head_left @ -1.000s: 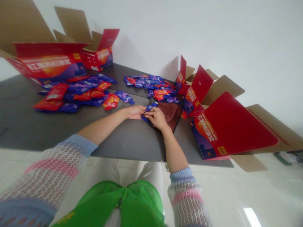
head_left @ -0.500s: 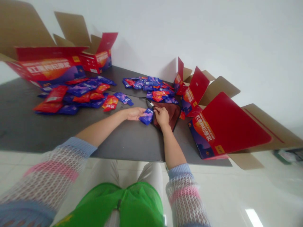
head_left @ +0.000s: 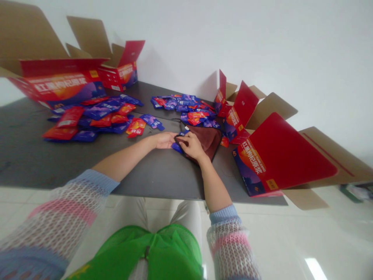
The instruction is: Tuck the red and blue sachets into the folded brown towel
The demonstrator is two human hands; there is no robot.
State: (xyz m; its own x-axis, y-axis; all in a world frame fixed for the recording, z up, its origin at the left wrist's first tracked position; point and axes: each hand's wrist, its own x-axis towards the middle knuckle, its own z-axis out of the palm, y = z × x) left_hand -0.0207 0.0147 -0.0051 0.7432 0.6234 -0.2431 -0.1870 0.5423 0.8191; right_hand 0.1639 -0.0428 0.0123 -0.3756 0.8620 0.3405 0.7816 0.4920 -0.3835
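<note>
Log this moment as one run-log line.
left hand: touching blue packet | right hand: gripping brown pouch mouth | packet: at pouch mouth | table: loose packets, open boxes

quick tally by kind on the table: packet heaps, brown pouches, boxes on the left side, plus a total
packet heaps: 2
brown pouch: 1
boxes on the left: 2
total: 5
</note>
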